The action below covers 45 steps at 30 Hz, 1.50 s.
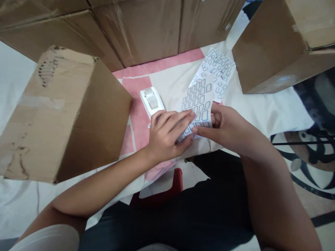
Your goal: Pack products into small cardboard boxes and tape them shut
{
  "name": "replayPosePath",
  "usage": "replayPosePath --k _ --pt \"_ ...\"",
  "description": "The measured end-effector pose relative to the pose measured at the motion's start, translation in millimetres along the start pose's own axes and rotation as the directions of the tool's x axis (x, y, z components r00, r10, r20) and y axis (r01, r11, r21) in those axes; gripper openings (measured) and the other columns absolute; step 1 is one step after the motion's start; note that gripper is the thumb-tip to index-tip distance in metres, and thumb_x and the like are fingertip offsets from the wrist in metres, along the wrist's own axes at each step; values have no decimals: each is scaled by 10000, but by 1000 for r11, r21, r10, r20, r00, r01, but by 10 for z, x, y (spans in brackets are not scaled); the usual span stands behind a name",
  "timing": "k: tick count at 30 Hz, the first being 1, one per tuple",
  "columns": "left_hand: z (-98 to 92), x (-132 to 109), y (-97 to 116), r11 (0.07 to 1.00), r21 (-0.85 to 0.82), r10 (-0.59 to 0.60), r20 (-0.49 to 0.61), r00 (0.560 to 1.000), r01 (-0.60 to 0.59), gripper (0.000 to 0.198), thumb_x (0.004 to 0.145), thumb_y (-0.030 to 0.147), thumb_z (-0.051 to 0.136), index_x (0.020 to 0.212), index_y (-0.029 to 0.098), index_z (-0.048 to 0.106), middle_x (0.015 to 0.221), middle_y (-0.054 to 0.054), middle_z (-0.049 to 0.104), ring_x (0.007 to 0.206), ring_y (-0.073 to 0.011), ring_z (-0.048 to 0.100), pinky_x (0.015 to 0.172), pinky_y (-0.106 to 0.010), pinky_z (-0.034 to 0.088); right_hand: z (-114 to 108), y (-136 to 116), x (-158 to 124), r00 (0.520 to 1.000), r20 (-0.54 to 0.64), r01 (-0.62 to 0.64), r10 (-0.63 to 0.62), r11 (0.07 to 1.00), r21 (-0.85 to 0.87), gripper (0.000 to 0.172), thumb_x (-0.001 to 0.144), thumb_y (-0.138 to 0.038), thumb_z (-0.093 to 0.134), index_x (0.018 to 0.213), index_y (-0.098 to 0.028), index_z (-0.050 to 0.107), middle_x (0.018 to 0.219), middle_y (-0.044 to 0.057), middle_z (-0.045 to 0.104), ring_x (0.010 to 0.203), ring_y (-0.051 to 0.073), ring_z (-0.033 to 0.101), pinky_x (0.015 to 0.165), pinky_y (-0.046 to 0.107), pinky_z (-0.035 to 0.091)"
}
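Note:
A white sheet of paper [197,94] printed with rows of blue-outlined, rounded four-sided shapes is between my hands, bent at its lower part. My left hand [170,132] lies over the sheet's lower left, its fingers pressed together on it and its thumb along the lower edge. At the right edge, my right hand [227,127] pinches the sheet with the thumb in front and the other fingers behind, partly hidden. Just beyond my left fingers sits a white tape dispenser [151,99] with a roll in it. More printed paper [222,66] lies on the cloth behind the held sheet.
A cardboard box [104,108] stands at left and another box [272,52] at right. Several stacked cartons [146,31] wall off the back. A pink and white cloth [136,83] covers the work surface. Below its front edge shows a red stool [178,181].

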<state>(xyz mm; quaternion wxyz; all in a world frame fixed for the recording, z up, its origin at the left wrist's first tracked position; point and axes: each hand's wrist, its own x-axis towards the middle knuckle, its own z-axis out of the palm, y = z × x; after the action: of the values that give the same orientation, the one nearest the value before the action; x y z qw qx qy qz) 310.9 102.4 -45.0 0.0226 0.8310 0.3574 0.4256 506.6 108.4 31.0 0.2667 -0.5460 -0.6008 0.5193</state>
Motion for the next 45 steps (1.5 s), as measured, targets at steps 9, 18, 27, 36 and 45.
replayPosePath --k 9,18,27,36,45 --pt "-16 -4 6 998 -53 -37 -32 999 36 412 943 369 573 1325 220 603 1188 -71 739 1039 -242 677 943 -430 400 71 -29 -30 994 -114 2 -5 1000 -30 397 737 -402 854 872 -260 510 594 -50 411 615 166 501 534 290 398" --pt "-16 15 9 1000 -3 -10 -43 999 10 431 946 297 624 1371 234 589 1171 -61 760 1034 -230 681 928 -401 408 64 -73 -121 995 -101 23 -21 1000 15 281 872 -392 718 955 -271 479 631 -49 386 573 134 420 522 266 346" --pt "-47 6 8 985 -168 -47 -15 999 44 314 983 216 580 1287 194 652 1076 -40 784 896 -164 732 905 -373 436 74 -47 -145 996 -82 17 -24 996 -84 312 825 -389 749 939 -258 489 706 -15 492 693 174 499 587 287 392" --pt "-70 26 -16 957 -253 -146 2 989 141 215 1015 201 525 1153 208 690 1040 -25 786 866 -144 721 868 -346 470 64 -67 -145 995 -77 44 -58 984 -171 278 853 -284 706 948 -257 446 730 -22 516 685 166 511 594 279 384" --pt "-9 -52 -29 862 -434 -321 -67 945 261 102 998 204 538 1048 227 624 886 -11 690 815 -153 613 766 -320 467 -143 -273 -270 988 51 152 -149 986 -66 121 929 -252 609 1014 -268 525 859 2 601 751 174 563 655 277 464"
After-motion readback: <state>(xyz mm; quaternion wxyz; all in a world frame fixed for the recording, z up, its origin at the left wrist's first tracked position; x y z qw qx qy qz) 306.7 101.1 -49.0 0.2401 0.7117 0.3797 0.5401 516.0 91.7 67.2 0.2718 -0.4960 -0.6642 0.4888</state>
